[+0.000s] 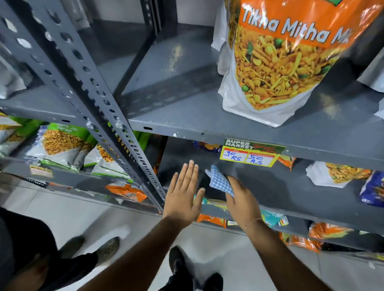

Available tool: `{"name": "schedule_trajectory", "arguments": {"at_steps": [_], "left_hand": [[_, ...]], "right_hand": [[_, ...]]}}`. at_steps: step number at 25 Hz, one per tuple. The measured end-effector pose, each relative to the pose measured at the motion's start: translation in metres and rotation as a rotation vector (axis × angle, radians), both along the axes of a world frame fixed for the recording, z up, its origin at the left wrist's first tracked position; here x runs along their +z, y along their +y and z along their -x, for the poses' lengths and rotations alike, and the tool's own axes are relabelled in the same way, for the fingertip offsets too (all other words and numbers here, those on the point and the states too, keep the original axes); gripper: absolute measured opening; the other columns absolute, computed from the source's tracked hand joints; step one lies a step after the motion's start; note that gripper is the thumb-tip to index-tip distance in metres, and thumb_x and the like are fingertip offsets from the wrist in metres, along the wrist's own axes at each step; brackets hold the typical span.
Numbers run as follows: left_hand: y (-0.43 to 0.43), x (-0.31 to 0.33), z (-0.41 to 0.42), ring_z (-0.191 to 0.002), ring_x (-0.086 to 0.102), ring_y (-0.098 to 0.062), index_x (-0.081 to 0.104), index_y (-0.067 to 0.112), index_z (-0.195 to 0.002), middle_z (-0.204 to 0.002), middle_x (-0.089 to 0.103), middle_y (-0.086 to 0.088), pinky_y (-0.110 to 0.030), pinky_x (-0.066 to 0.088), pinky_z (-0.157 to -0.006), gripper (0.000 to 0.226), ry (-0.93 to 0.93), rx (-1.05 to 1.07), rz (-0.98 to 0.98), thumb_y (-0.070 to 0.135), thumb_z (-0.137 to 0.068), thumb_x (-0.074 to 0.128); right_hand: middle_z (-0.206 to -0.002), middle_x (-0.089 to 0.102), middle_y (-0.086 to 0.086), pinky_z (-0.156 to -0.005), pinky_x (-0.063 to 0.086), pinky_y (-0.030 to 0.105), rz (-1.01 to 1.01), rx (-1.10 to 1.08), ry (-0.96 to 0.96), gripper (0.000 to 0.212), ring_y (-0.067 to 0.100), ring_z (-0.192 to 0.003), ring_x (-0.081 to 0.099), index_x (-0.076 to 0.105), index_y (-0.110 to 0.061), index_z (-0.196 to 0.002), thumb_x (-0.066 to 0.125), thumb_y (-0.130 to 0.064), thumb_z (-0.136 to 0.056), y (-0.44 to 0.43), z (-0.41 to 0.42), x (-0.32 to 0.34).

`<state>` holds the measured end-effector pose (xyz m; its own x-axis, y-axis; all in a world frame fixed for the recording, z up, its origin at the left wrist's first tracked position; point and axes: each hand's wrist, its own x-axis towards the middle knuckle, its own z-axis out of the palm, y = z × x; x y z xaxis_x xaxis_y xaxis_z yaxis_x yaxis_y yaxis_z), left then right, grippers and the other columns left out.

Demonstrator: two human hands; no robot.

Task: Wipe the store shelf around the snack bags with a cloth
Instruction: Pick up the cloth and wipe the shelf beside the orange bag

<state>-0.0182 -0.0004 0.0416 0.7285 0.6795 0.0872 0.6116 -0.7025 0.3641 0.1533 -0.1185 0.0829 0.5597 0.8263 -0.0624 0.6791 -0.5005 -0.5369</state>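
A blue-and-white checked cloth (220, 180) is gripped in my right hand (242, 201) over the dark grey lower shelf (272, 191). My left hand (185, 194) is flat and open just left of the cloth, fingers together and pointing into the shelf. A large orange and white snack bag (283, 61) stands on the upper grey shelf (187, 114), which shows crumbs and dust. More snack bags (336, 172) lie at the right of the lower shelf.
A perforated grey upright (105, 103) runs diagonally left of my hands. A yellow price label (249, 157) hangs on the upper shelf's front edge. Green snack bags (62, 140) fill the left bay. Another person's feet (104, 249) stand on the tiled floor.
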Motion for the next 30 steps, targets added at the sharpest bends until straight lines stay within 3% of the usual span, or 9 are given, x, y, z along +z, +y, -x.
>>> {"name": "schedule_trajectory", "arguments": {"at_steps": [4,8,12,15,17,20,22,25,30], "left_hand": [[0.002,0.070,0.030,-0.173,0.006,-0.023,0.010,0.017,-0.176,-0.186,0.004,-0.001,-0.039,-0.001,-0.141,0.070,-0.272,-0.043,-0.277,0.042,-0.114,0.030],[0.014,0.139,0.042,-0.173,0.004,-0.023,0.007,0.018,-0.175,-0.186,-0.001,0.000,-0.043,0.000,-0.141,0.068,-0.447,-0.024,-0.495,0.039,-0.114,0.027],[0.033,0.187,0.029,-0.173,0.003,-0.024,0.005,0.016,-0.175,-0.186,-0.003,-0.002,-0.044,0.000,-0.141,0.071,-0.430,0.023,-0.605,0.039,-0.113,0.030],[0.044,0.209,0.015,-0.173,0.004,-0.024,0.007,0.012,-0.175,-0.186,0.001,-0.004,-0.042,0.001,-0.141,0.074,-0.363,0.076,-0.595,0.043,-0.113,0.033],[0.048,0.218,0.007,-0.173,0.004,-0.022,0.008,0.011,-0.175,-0.186,0.002,-0.005,-0.040,0.003,-0.141,0.077,-0.326,0.090,-0.559,0.049,-0.113,0.034],[0.049,0.223,-0.001,-0.173,0.001,-0.019,0.005,0.014,-0.175,-0.186,-0.003,-0.001,-0.040,0.006,-0.141,0.082,-0.292,0.093,-0.502,0.060,-0.113,0.030],[0.050,0.223,-0.003,-0.173,0.001,-0.017,0.005,0.015,-0.176,-0.186,-0.003,0.000,-0.040,0.006,-0.141,0.084,-0.288,0.096,-0.487,0.064,-0.112,0.028],[0.057,0.224,0.000,-0.173,0.000,-0.015,0.005,0.018,-0.176,-0.186,-0.001,0.002,-0.036,0.000,-0.140,0.082,-0.327,0.100,-0.467,0.064,-0.112,0.027],[0.069,0.225,0.003,-0.173,0.002,-0.016,0.010,0.014,-0.175,-0.186,0.004,-0.001,-0.029,-0.004,-0.139,0.078,-0.340,0.108,-0.504,0.058,-0.113,0.027]], "right_hand": [[-0.109,0.076,0.003,-0.077,0.057,0.042,-0.090,0.115,0.115,0.041,0.033,-0.096,0.070,0.057,-0.030,-0.133,0.058,-0.018,-0.094,-0.015,0.015,0.099],[-0.100,0.070,-0.013,-0.073,0.056,0.042,-0.200,0.297,0.028,0.039,0.018,-0.087,0.066,0.054,-0.037,-0.127,0.050,-0.028,-0.090,-0.023,0.035,0.222],[-0.095,0.069,-0.007,-0.068,0.054,0.045,-0.323,0.340,-0.074,0.042,0.020,-0.082,0.064,0.056,-0.037,-0.128,0.049,-0.027,-0.087,-0.007,0.044,0.305],[-0.094,0.070,-0.005,-0.075,0.050,0.042,-0.455,0.340,-0.143,0.042,0.019,-0.083,0.062,0.059,-0.030,-0.129,0.052,-0.019,-0.089,0.030,0.045,0.343],[-0.106,0.074,-0.005,-0.081,0.053,0.036,-0.480,0.351,-0.140,0.039,0.018,-0.094,0.067,0.061,-0.026,-0.132,0.053,-0.015,-0.095,0.066,0.045,0.358],[-0.089,0.066,-0.006,-0.069,0.042,0.026,-0.438,0.331,-0.185,0.025,0.018,-0.084,0.062,0.065,-0.019,-0.118,0.054,-0.011,-0.097,0.133,0.039,0.367],[-0.092,0.068,0.003,-0.070,0.041,0.024,-0.372,0.270,-0.228,0.024,0.026,-0.088,0.065,0.066,-0.016,-0.117,0.056,-0.013,-0.096,0.183,0.027,0.365],[-0.119,0.071,0.014,-0.090,0.050,0.028,-0.258,0.150,-0.174,0.035,0.034,-0.112,0.067,0.065,-0.018,-0.127,0.056,-0.012,-0.094,0.251,0.003,0.355],[-0.140,0.066,0.010,-0.108,0.049,0.030,-0.327,0.034,-0.128,0.052,0.032,-0.130,0.062,0.064,-0.024,-0.139,0.056,-0.005,-0.090,0.314,-0.018,0.326]]}}
